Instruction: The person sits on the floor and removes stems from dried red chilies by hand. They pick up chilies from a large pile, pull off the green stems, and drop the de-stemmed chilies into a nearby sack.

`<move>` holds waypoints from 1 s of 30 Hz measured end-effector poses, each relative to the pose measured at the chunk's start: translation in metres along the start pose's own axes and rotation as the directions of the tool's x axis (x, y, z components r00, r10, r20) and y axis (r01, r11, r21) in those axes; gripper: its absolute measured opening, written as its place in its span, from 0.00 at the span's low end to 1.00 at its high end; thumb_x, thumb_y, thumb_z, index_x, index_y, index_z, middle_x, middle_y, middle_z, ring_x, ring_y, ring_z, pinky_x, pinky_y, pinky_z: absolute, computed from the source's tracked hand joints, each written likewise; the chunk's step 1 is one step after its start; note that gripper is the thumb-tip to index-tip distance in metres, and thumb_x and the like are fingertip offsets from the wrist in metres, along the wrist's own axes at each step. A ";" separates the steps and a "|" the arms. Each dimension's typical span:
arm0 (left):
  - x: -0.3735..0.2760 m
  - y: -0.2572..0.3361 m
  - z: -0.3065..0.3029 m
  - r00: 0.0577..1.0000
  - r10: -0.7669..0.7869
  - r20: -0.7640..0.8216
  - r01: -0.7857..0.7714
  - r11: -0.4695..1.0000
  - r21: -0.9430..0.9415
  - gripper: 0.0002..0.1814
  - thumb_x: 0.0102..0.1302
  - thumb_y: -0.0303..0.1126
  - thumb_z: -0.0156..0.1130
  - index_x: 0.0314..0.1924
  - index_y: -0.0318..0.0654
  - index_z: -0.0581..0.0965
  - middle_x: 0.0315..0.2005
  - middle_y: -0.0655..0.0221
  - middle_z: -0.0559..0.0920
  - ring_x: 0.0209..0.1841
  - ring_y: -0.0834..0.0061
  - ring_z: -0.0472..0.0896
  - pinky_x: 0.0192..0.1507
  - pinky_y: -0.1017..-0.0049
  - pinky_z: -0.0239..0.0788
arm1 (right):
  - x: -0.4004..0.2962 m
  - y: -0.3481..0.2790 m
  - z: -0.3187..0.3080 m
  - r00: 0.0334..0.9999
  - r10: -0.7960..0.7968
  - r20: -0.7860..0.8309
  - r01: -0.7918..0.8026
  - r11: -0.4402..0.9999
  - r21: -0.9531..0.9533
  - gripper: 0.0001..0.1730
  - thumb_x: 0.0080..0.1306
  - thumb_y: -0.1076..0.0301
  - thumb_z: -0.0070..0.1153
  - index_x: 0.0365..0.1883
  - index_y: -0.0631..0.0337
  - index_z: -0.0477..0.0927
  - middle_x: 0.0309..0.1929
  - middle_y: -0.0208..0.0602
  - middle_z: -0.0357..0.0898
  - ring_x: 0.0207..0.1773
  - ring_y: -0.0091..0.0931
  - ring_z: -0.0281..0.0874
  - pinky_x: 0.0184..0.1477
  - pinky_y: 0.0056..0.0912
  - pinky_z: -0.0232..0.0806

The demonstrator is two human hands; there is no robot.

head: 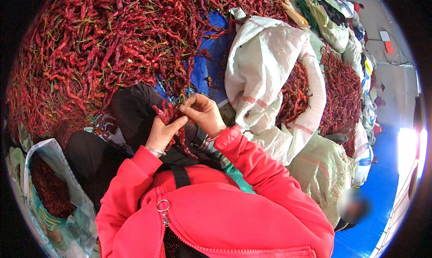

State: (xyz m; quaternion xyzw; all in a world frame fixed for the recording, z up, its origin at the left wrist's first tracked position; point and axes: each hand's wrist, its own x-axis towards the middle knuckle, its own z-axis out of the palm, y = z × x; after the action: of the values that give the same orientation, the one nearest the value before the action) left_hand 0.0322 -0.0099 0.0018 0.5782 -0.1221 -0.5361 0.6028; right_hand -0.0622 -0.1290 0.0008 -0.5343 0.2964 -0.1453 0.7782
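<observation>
My left hand (163,133) is closed around a small bunch of dried red chili peppers (165,113), whose wrinkled tips hang below the palm. Close beside it, my right hand (206,114) pinches a pale green chili stem (182,98) between thumb and forefinger at the top of the bunch. Both hands are held over my lap, their fingertips nearly meeting. A large heap of dried red chilies (101,45), many with stems, spreads before me. Part of the bunch is hidden behind my fingers.
At right stands a white woven sack (263,62) with its mouth open and chilies (295,92) inside. An open plastic bag (81,204) at left holds dark red contents. A blue sheet (211,65) shows beside the heap. Filled sacks (317,170) and a blurred person (354,205) are farther right.
</observation>
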 end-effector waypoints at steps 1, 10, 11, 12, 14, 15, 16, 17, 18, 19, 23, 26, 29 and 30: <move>-0.001 0.003 0.000 1.000 -0.026 -0.005 0.026 0.999 0.023 0.07 0.57 0.31 0.63 0.35 0.39 0.76 0.24 0.82 0.74 0.24 0.92 0.68 0.26 0.87 0.59 | -0.002 0.001 0.001 0.999 -0.016 -0.032 0.016 1.000 0.008 0.06 0.57 0.69 0.59 0.30 0.61 0.75 0.26 0.23 0.74 0.28 0.14 0.68 0.30 0.18 0.62; -0.008 0.005 0.002 0.984 -0.002 0.176 0.004 1.000 -0.011 0.04 0.58 0.28 0.58 0.33 0.37 0.75 0.27 0.75 0.77 0.30 0.85 0.73 0.36 0.81 0.64 | -0.008 0.006 -0.021 0.929 0.200 0.313 -0.352 0.743 0.569 0.09 0.67 0.65 0.46 0.34 0.60 0.75 0.26 0.27 0.73 0.20 0.14 0.59 0.23 0.14 0.54; -0.005 -0.002 -0.008 0.976 -0.171 0.138 0.196 0.961 -0.194 0.06 0.59 0.31 0.57 0.29 0.37 0.74 0.24 0.72 0.76 0.28 0.81 0.73 0.34 0.79 0.63 | -0.005 0.004 -0.029 0.912 0.197 0.361 -0.371 0.772 0.516 0.10 0.67 0.65 0.46 0.34 0.60 0.76 0.27 0.27 0.73 0.21 0.14 0.61 0.24 0.15 0.56; 0.001 -0.007 -0.015 0.974 -0.085 0.208 0.165 0.900 -0.404 0.07 0.60 0.32 0.56 0.29 0.37 0.73 0.22 0.72 0.75 0.25 0.81 0.72 0.30 0.80 0.62 | 0.000 0.010 -0.041 0.912 0.379 0.158 -0.386 0.922 0.013 0.13 0.69 0.64 0.43 0.34 0.63 0.76 0.27 0.28 0.74 0.26 0.16 0.68 0.29 0.18 0.62; 0.002 0.007 -0.007 0.992 -0.086 0.088 0.122 0.788 -0.604 0.09 0.62 0.34 0.54 0.28 0.37 0.72 0.18 0.71 0.73 0.20 0.79 0.71 0.24 0.80 0.61 | 0.018 0.057 -0.082 0.987 0.057 0.151 0.084 0.617 -0.783 0.15 0.64 0.59 0.48 0.34 0.64 0.76 0.28 0.38 0.76 0.31 0.32 0.75 0.35 0.32 0.67; -0.001 0.014 -0.004 0.992 -0.106 0.073 0.128 0.832 -0.540 0.09 0.63 0.35 0.54 0.28 0.37 0.71 0.18 0.72 0.72 0.20 0.79 0.71 0.23 0.80 0.61 | 0.023 0.053 -0.085 0.981 -0.071 0.180 0.193 0.280 -0.940 0.16 0.61 0.57 0.52 0.34 0.64 0.76 0.29 0.42 0.76 0.32 0.38 0.75 0.36 0.36 0.67; -0.003 0.020 -0.001 0.990 -0.125 0.059 0.138 0.872 -0.471 0.10 0.63 0.35 0.55 0.28 0.38 0.71 0.18 0.72 0.72 0.19 0.79 0.71 0.23 0.80 0.61 | 0.032 0.050 -0.082 0.988 -0.126 0.091 0.125 0.304 -0.944 0.16 0.59 0.57 0.54 0.33 0.63 0.75 0.29 0.44 0.75 0.33 0.39 0.74 0.37 0.37 0.67; -0.004 0.021 0.000 0.989 -0.143 0.043 0.148 0.905 -0.399 0.10 0.63 0.35 0.55 0.28 0.38 0.71 0.18 0.73 0.71 0.19 0.79 0.71 0.22 0.79 0.61 | 0.043 0.049 -0.075 0.984 -0.177 0.000 0.060 0.332 -0.941 0.17 0.57 0.56 0.55 0.32 0.63 0.74 0.30 0.45 0.75 0.34 0.41 0.74 0.37 0.39 0.66; -0.001 0.013 -0.006 0.981 -0.175 0.083 0.194 0.882 -0.430 0.10 0.63 0.35 0.56 0.29 0.38 0.71 0.17 0.74 0.70 0.20 0.79 0.71 0.24 0.77 0.63 | 0.055 0.047 -0.065 0.970 -0.226 -0.090 -0.001 0.365 -0.931 0.18 0.55 0.55 0.57 0.32 0.62 0.74 0.30 0.47 0.75 0.35 0.43 0.73 0.38 0.40 0.66; 0.001 0.009 -0.008 0.983 -0.141 0.114 0.178 0.868 -0.464 0.09 0.63 0.35 0.56 0.30 0.38 0.71 0.18 0.74 0.70 0.20 0.79 0.70 0.24 0.78 0.63 | 0.068 0.046 -0.056 0.946 -0.290 -0.143 -0.044 0.324 -0.945 0.20 0.54 0.54 0.58 0.30 0.62 0.71 0.30 0.46 0.74 0.35 0.42 0.74 0.37 0.40 0.66; 0.000 0.004 -0.008 0.990 -0.022 0.141 0.094 0.840 -0.534 0.05 0.61 0.28 0.58 0.34 0.39 0.71 0.20 0.74 0.70 0.22 0.80 0.70 0.26 0.77 0.63 | 0.115 0.075 -0.068 0.968 -0.132 -0.215 -0.144 0.409 -0.901 0.18 0.51 0.57 0.60 0.30 0.65 0.77 0.28 0.47 0.78 0.33 0.40 0.77 0.37 0.37 0.68; 0.002 0.000 -0.008 0.992 -0.030 0.125 0.092 0.844 -0.528 0.05 0.59 0.25 0.59 0.33 0.39 0.71 0.20 0.74 0.71 0.22 0.80 0.69 0.25 0.77 0.62 | 0.119 0.088 -0.096 0.967 -0.138 -0.215 -0.097 0.578 -0.810 0.14 0.55 0.62 0.59 0.32 0.66 0.78 0.26 0.38 0.79 0.26 0.26 0.75 0.31 0.28 0.66; 0.004 -0.002 -0.005 0.994 -0.052 0.098 0.098 0.822 -0.560 0.06 0.59 0.26 0.60 0.31 0.41 0.70 0.21 0.74 0.70 0.21 0.81 0.69 0.25 0.77 0.62 | 0.108 0.080 -0.103 0.980 -0.142 -0.138 -0.008 0.666 -0.746 0.11 0.62 0.66 0.53 0.35 0.66 0.77 0.25 0.31 0.78 0.21 0.19 0.68 0.25 0.22 0.63; 0.003 -0.003 -0.006 0.995 -0.039 0.095 0.087 0.813 -0.575 0.06 0.60 0.28 0.59 0.31 0.41 0.70 0.21 0.74 0.70 0.22 0.81 0.69 0.25 0.78 0.62 | 0.101 0.073 -0.100 0.980 -0.164 -0.115 0.029 0.682 -0.731 0.10 0.63 0.67 0.51 0.36 0.66 0.76 0.25 0.29 0.77 0.20 0.16 0.66 0.23 0.20 0.62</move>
State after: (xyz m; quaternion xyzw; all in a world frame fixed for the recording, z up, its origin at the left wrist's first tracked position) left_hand 0.0369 -0.0083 -0.0042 0.3501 0.0420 -0.5898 0.7265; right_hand -0.0510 -0.2300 -0.1220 -0.7987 0.3665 -0.1025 0.4661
